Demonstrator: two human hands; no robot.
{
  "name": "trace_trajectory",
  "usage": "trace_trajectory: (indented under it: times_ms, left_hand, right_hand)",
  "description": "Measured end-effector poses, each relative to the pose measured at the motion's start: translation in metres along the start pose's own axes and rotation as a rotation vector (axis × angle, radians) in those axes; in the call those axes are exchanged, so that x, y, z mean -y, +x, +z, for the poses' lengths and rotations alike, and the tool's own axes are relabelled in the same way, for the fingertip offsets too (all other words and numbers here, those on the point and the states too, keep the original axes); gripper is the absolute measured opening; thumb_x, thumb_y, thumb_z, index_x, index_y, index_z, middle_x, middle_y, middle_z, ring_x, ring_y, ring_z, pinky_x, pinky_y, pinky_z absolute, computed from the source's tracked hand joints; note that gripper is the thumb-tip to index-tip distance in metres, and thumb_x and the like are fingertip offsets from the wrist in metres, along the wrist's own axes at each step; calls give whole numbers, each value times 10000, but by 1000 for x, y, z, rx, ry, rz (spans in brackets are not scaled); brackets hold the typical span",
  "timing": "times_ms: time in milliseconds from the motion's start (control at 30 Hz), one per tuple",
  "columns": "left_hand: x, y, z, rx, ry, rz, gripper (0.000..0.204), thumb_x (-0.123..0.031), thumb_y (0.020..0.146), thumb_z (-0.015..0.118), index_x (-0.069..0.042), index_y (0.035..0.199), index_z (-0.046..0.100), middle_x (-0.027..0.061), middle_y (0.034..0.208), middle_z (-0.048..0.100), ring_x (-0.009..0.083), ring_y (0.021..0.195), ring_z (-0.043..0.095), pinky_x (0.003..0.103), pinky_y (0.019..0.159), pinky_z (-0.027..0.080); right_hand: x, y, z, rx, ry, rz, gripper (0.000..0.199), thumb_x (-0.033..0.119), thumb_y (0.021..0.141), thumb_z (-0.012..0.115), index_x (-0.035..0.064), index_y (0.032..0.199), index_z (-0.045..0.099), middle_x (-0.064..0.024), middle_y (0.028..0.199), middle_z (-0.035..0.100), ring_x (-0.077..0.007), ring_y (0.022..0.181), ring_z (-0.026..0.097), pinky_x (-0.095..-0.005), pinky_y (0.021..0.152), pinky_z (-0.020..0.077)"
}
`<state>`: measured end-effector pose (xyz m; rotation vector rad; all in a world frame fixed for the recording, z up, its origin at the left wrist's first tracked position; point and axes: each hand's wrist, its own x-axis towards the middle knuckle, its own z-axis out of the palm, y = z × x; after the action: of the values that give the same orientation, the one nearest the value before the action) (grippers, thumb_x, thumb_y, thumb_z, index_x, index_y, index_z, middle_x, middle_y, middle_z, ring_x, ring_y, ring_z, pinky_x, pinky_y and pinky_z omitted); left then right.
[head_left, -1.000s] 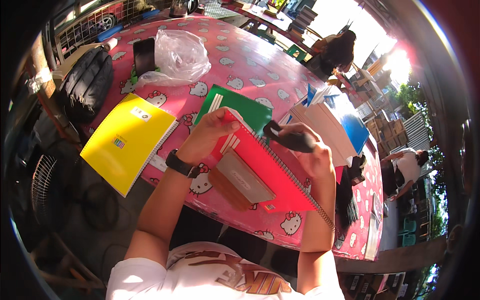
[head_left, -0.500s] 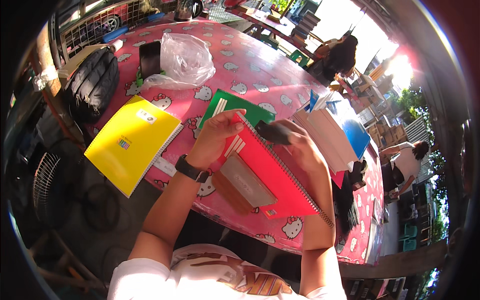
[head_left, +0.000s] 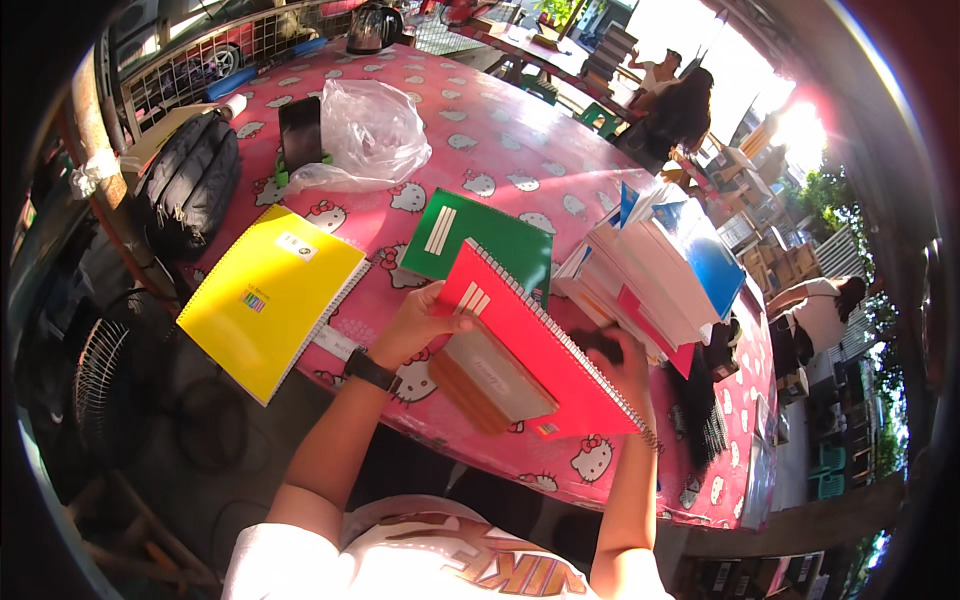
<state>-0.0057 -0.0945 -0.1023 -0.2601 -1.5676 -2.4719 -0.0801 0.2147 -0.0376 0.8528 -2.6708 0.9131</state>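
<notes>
Pink table (head_left: 520,150); red notebook (head_left: 540,350) hides right hand (head_left: 625,355).

Open-air stall or street-side work spot, prob. a stationery/school-supply setup, lit by direct low sun. Shown by: a long table (head_left: 520,130) covered w/ pink cartoon-cat oilcloth, loaded w/ spiral notebooks, i.e. a yellow notebook (head_left: 268,295), a green notebook (head_left: 480,245), a red notebook (head_left: 540,350), plus a stack of books (head_left: 655,275). Metal fencing (head_left: 250,40) w/ a car behind it is seen at the far left; more tables, green chairs & seated people (head_left: 680,105) are seen beyond, w/ trees & buildings at the right rim.
</notes>
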Motion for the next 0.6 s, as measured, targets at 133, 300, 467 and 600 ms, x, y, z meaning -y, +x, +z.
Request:
trace_trajectory:
  times_ms: [133,300,467,600]
  left_hand:
    - [22,-13,26,-304,189,183,255,-50,770,717,-34,998,603,-6,918,647,63,864,576,243,795,462]
    - [34,-42,67,-404,214,235,306,-80,789,711,-43,1043,545,7,990,612,79,904,547,252,830,438]
    - [-10,-33,69,-357,112,331,411,-97,806,711,-44,1164,516,16,1032,581,105,925,538,251,871,410]
    - [-40,-25,67,-200,96,348,286,-51,824,681,-28,1093,589,17,1000,602,93,917,544,243,845,422]
  right_hand:
    - [-109,-100,-16,110,-292,240,684,189,585,823,84,1203,550,-180,1184,566,-343,1120,497,-441,923,412]
    - [1,-74,-113,-839,-100,324,151,116,880,591,-8,958,629,-77,948,637,-148,866,591,-263,790,460]
    - [147,3,-49,-156,41,-507,276,70,696,703,37,958,625,-100,976,634,-308,919,586,-400,831,466]
    - [156,36,-12,11,57,-534,312,23,700,673,35,1004,602,-92,921,608,-314,936,555,-396,791,476]
